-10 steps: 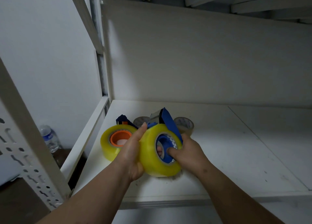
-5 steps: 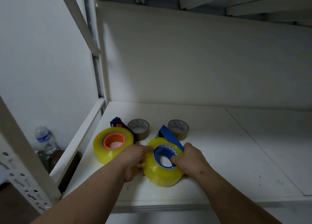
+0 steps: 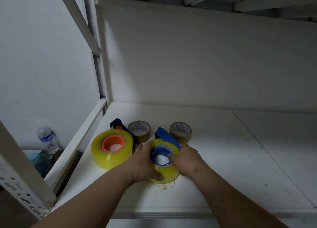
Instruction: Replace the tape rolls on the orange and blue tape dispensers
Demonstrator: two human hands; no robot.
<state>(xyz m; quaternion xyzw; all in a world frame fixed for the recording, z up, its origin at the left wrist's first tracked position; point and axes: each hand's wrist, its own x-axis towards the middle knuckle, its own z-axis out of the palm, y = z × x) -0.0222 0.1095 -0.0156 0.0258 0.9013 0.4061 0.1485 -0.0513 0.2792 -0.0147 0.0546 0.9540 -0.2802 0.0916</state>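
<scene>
The left hand (image 3: 145, 164) wraps the near side of the yellow roll (image 3: 165, 172) on the blue dispenser (image 3: 165, 136), thumb low on its face. The right hand (image 3: 187, 159) grips the roll's far side, one finger hooked over the blue hub (image 3: 160, 152). This looks like seating or freeing that roll; next calls for a steady pull or press along the hub. The orange dispenser's roll (image 3: 111, 148) sits just left on the shelf (image 3: 223, 159), with two brown rolls (image 3: 139, 129) behind

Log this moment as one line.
left hand: grips yellow tape roll on blue dispenser | right hand: thumb on blue hub | white shelf
</scene>
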